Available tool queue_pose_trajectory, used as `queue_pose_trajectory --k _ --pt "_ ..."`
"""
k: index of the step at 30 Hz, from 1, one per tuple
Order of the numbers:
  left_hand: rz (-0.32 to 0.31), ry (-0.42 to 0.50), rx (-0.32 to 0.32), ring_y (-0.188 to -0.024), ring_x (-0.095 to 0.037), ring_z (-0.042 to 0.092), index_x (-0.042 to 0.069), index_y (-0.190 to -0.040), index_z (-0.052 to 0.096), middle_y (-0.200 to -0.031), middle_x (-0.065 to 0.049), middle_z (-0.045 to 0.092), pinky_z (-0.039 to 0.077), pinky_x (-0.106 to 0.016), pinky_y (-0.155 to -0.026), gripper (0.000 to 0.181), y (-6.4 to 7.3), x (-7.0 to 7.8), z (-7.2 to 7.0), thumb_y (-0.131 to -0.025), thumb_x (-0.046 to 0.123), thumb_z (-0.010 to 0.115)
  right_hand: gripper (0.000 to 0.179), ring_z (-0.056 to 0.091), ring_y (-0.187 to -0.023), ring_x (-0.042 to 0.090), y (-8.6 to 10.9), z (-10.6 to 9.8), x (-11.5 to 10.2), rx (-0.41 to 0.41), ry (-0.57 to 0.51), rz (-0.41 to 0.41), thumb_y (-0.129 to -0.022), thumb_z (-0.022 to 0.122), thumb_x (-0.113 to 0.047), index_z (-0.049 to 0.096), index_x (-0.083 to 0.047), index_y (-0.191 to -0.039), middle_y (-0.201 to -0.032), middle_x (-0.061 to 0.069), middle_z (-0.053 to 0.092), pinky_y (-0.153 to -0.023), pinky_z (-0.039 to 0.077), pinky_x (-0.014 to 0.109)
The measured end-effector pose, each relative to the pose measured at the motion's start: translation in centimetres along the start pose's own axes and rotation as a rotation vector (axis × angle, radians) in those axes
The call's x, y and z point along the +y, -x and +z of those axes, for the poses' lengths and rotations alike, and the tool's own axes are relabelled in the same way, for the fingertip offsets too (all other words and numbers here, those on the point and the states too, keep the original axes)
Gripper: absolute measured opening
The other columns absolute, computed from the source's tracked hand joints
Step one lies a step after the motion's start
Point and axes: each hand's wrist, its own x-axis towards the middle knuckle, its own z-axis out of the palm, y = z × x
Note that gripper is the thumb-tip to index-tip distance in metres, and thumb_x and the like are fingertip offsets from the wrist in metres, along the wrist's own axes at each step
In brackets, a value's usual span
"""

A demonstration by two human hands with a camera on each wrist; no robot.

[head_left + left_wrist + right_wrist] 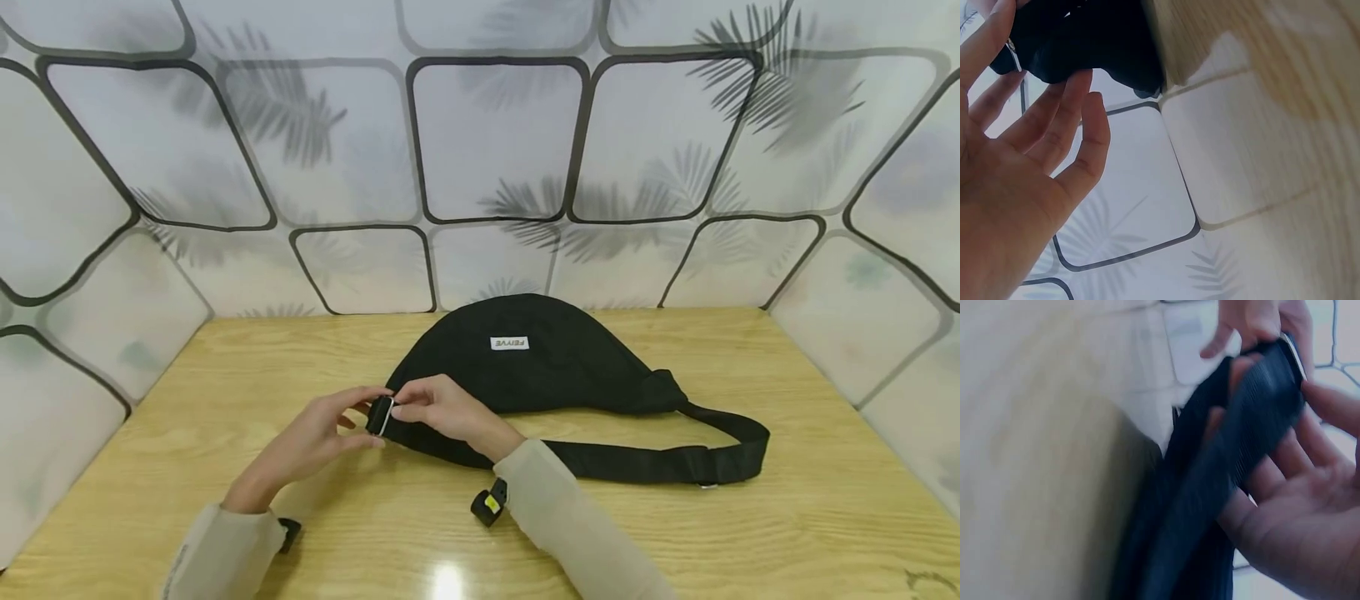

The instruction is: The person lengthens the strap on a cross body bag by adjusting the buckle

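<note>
A black waist bag (540, 375) with a white label (510, 343) lies on the table, the label's lettering upside down. At its left end, a metal-edged strap slider (381, 415) sits between the two hands. My left hand (322, 429) holds it from the left, thumb below and fingers above. From the right, my right hand (446, 408) pinches at the slider's edge. In the right wrist view, the black webbing strap (1210, 475) runs through the fingers of my right hand (1310, 487). Dark cloth covers some fingertips in the left wrist view.
The strap (637, 462) loops round the bag's right side, with another slider (705, 483) on it. Under the bag is a wood-grain table (225, 375). Patterned walls (495, 142) rise behind and at both sides. A black wrist device (487, 504) shows beside the right sleeve.
</note>
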Motion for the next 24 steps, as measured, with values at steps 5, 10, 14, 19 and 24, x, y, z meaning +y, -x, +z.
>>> queue_pose_trajectory --k 5,10,14,19,24 --pt "-0.022 0.018 -0.006 -0.101 -0.03 0.065 -0.004 -0.134 0.059 -0.129 -0.019 0.064 0.056 -0.038 -0.077 0.053 0.1 0.0 -0.2 -0.088 0.01 0.081 0.015 0.044 -0.064 0.007 0.2 -1.8 0.0 -0.198 0.099 -0.003 -0.101 0.061 -0.006 0.067 0.005 -0.091 -0.071 -0.005 0.053 -0.065 0.038 0.022" --pt "-0.02 0.033 -0.005 -0.102 -0.03 0.064 -0.003 -0.134 0.06 -0.13 -0.019 0.064 0.056 -0.039 -0.077 0.053 0.2 -0.1 -0.2 -0.087 0.01 0.081 0.031 0.03 -0.053 0.008 0.4 -2.8 0.4 -0.344 0.106 -0.052 -0.103 0.053 0.0 0.049 -0.001 -0.072 -0.062 -0.006 0.038 -0.057 0.026 0.024" --pt "-0.033 0.049 -0.01 -0.102 -0.031 0.064 -0.003 -0.134 0.06 -0.131 -0.021 0.062 0.056 -0.039 -0.077 0.053 0.2 -0.1 -0.1 -0.087 0.01 0.081 0.024 0.058 -0.062 0.009 0.6 -2.6 0.5 -0.346 0.009 -0.026 -0.104 0.051 0.001 0.061 0.003 -0.082 -0.071 -0.001 0.065 -0.073 0.046 0.021" --pt "-0.032 0.08 -0.02 -0.103 -0.027 0.062 -0.003 -0.133 0.061 -0.13 -0.02 0.063 0.057 -0.036 -0.076 0.052 0.0 0.0 0.1 -0.087 0.009 0.081 0.019 0.068 -0.067 0.015 0.7 -1.8 0.2 -0.285 -0.073 0.009 -0.104 0.051 0.002 0.067 0.009 -0.096 -0.077 0.009 0.072 -0.086 0.055 0.03" --pt "0.03 0.119 -0.042 -0.104 -0.022 0.063 -0.001 -0.133 0.061 -0.126 -0.017 0.066 0.057 -0.036 -0.075 0.049 -0.4 0.1 0.3 -0.088 0.007 0.079 0.02 0.067 -0.066 0.015 0.4 -0.8 -0.2 -0.217 -0.123 -0.001 -0.104 0.049 0.003 0.067 0.012 -0.106 -0.078 0.009 0.071 -0.079 0.057 0.031"
